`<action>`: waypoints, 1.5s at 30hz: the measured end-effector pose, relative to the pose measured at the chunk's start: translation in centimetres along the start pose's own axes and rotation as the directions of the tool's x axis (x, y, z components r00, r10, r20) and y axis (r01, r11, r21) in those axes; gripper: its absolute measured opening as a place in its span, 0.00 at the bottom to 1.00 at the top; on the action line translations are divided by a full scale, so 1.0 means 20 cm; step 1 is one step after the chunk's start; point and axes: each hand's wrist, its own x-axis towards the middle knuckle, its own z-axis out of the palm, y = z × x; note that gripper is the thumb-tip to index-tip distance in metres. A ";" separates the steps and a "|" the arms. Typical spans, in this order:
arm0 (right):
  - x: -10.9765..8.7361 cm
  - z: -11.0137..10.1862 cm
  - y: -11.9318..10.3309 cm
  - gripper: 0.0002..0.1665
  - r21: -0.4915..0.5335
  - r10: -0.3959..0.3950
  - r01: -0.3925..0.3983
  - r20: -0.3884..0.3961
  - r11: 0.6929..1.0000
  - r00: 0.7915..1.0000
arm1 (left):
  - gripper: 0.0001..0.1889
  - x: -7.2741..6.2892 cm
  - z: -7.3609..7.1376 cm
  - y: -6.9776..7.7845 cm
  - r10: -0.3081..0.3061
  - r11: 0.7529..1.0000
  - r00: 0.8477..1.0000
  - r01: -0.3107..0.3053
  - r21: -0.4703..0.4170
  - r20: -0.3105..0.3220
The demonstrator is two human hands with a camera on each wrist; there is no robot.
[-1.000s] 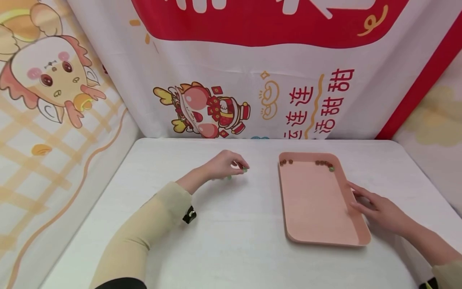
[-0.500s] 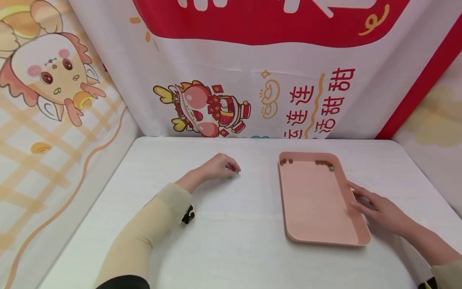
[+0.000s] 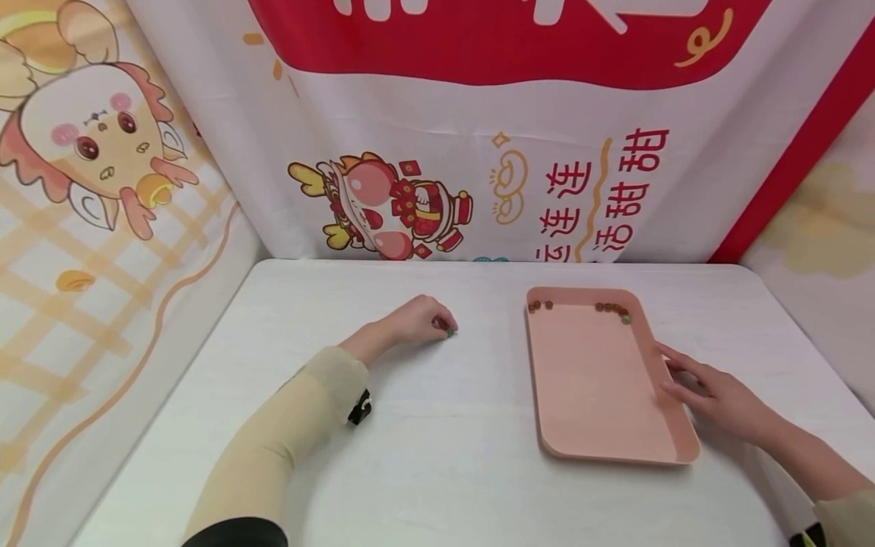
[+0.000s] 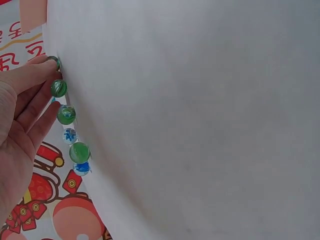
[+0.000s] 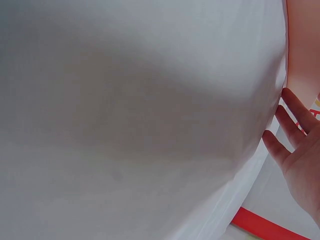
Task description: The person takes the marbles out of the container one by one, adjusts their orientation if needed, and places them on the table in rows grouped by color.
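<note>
A green marble (image 4: 55,61) sits at the fingertips of the left hand (image 3: 420,319), pinched between thumb and finger, so that grip is grasping it, low over the surface (image 3: 410,471), left of the tray. Whether the marble touches the surface cannot be told. In the left wrist view, 5 more marbles line up beside the fingers: first a green-swirled marble (image 4: 58,88), next a green and blue marble (image 4: 66,115), then a small clear marble with blue inside (image 4: 70,135), a larger green marble (image 4: 79,152) and a blue marble (image 4: 81,168).

To the right, well apart from the left hand, lies the pink tray (image 3: 601,395). In its far left corner are 3 brownish balls (image 3: 536,305); near its far right corner a short row of brownish balls (image 3: 608,308) ends at 1 green ball (image 3: 626,320).

The right hand (image 3: 728,403) rests against the tray's right edge, fingers fairly straight, its grip relaxed rather than clenched. Both arms wear pale sleeves (image 3: 287,425). Behind the surface hangs a white and red printed cloth (image 3: 437,114).
</note>
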 end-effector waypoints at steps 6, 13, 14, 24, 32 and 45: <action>0.00 0.00 0.00 0.45 -0.006 -0.005 0.005 -0.006 1.000 1.000 | 0.08 0.00 0.00 0.00 0.004 1.000 1.000 -0.004 0.009 0.005; 0.00 0.00 -0.01 0.45 -0.001 0.005 -0.005 -0.001 1.000 1.000 | 0.08 -0.01 0.00 0.01 -0.002 1.000 1.000 0.001 0.025 0.016; -0.01 0.00 -0.01 0.45 0.000 0.005 -0.005 -0.002 1.000 1.000 | 0.08 -0.01 0.00 0.02 -0.006 1.000 1.000 0.005 0.029 0.018; 0.00 0.01 -0.01 0.46 0.006 0.000 0.000 -0.002 1.000 1.000 | 0.09 -0.02 -0.02 0.03 -0.037 0.999 0.999 0.036 0.027 0.014; 0.00 0.00 -0.01 0.46 0.001 0.008 -0.008 0.004 1.000 1.000 | 0.11 -0.05 -0.12 0.05 -0.029 0.999 0.999 0.030 0.019 -0.043; -0.01 0.01 -0.01 0.46 0.010 0.022 -0.022 0.003 1.000 1.000 | 0.12 0.01 -0.13 0.15 0.048 0.993 0.999 -0.050 -0.107 -0.020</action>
